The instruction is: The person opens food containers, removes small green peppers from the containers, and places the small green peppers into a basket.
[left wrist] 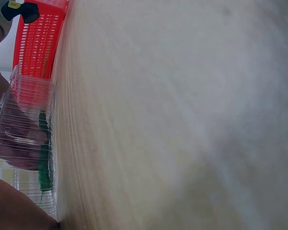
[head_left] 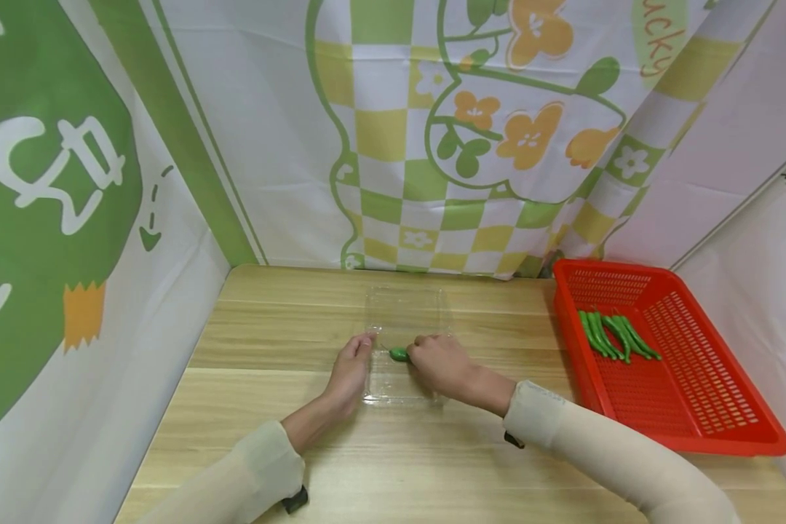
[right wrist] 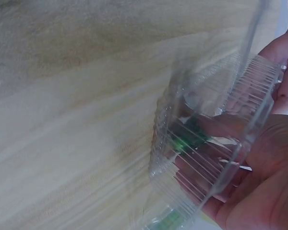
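A clear plastic box with its hinged lid folded back lies on the wooden table. My left hand holds the box at its left side, thumb near the rim. Inside the box, my right hand grips a green chili pepper, stem pointing left; the fist hides much of it. Through the ribbed wall in the left wrist view, green pepper shows low in the box. The right wrist view shows the fingers around the pepper behind the clear plastic.
On the right of the table stands a red perforated basket, with several green chili peppers lying side by side toward its left. Bare wooden tabletop extends left of the box. A printed cloth hangs behind the table.
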`<state>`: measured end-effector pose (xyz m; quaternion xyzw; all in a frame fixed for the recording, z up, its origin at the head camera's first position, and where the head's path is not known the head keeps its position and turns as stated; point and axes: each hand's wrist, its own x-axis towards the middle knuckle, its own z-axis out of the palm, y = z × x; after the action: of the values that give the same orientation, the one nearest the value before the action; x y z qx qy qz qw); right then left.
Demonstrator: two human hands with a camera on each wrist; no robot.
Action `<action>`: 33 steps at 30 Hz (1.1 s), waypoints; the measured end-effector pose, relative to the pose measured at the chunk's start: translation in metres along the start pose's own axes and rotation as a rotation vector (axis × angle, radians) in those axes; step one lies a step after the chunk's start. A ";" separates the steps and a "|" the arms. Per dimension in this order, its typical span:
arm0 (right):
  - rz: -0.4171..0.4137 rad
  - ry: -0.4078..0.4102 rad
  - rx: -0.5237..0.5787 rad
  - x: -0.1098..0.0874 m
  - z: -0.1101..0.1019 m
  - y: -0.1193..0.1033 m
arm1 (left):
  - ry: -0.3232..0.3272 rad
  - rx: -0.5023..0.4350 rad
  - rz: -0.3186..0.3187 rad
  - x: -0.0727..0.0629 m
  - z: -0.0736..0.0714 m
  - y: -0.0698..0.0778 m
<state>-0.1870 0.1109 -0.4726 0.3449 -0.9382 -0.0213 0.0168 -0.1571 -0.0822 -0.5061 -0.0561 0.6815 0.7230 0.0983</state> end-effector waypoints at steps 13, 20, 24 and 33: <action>-0.041 0.078 -0.077 0.002 0.015 -0.002 | -0.016 -0.004 -0.006 0.001 -0.002 -0.003; -0.009 0.039 -0.037 0.003 0.013 -0.002 | -0.026 -0.006 -0.004 0.000 -0.002 -0.002; 0.005 0.014 0.034 0.002 0.010 -0.002 | -0.032 -0.005 -0.008 0.000 -0.002 -0.001; 0.017 -0.003 0.160 0.002 0.005 0.000 | -0.028 -0.010 -0.005 -0.001 -0.002 0.000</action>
<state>-0.1885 0.1097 -0.4778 0.3373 -0.9398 0.0536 -0.0119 -0.1565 -0.0841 -0.5065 -0.0484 0.6762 0.7270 0.1092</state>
